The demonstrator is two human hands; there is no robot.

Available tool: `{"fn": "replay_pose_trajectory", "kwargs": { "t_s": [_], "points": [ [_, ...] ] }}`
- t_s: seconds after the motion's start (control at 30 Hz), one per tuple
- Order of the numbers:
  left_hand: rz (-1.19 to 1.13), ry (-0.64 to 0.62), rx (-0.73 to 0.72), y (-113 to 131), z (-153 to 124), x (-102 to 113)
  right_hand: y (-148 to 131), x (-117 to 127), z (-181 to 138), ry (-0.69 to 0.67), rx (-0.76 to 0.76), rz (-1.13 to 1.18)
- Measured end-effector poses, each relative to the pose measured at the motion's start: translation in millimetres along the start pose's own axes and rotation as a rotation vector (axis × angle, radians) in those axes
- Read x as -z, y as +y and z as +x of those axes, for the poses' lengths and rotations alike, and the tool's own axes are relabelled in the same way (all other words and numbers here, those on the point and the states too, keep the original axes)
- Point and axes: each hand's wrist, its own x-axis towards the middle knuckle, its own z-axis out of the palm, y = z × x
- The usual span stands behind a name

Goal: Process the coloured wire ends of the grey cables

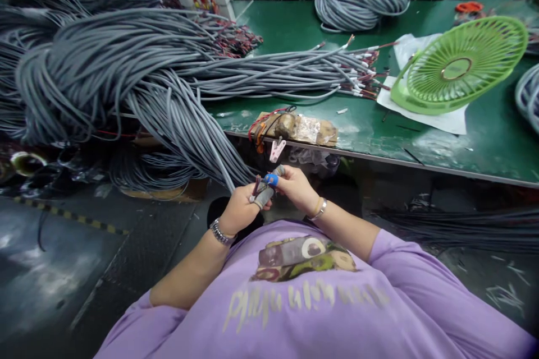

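My left hand (243, 206) is closed around the end of a grey cable (219, 165) that runs up and left into a large bundle. Thin coloured wires (256, 185) stick out above its fingers. A grey finger cover sits on the left forefinger. My right hand (295, 186) is pinched right against it, with a blue cot on one fingertip (272, 180) and a grey cot on another, gripping the same cable end. Both hands are held close to my chest, just below the front edge of the green table (484, 140).
A huge heap of grey cables (109, 67) drapes over the table's left end. More stripped cables (295, 73) lie across it, a coil (362, 5) at the back. A green fan (458, 67) stands right. A taped block with a pink clip (295, 129) sits at the edge. Other people's arms are beyond.
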Motion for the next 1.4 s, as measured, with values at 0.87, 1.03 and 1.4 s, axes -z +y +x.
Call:
{"fn": "replay_pose_trajectory", "kwargs": {
  "t_s": [0.87,1.03,1.4],
  "points": [
    [-0.137,0.147,-0.062,-6.1,2.4,-6.9,-1.4,-2.8,1.7,-0.100,-0.078,0.176],
    [-0.174,0.211,-0.056,-9.1,2.7,-9.4,4.0,-7.1,-1.3,-0.016,-0.093,0.255],
    [-0.239,0.340,-0.060,-12.6,2.2,-11.5,4.7,-10.5,-4.3,0.016,-0.092,0.252]
  ]
}}
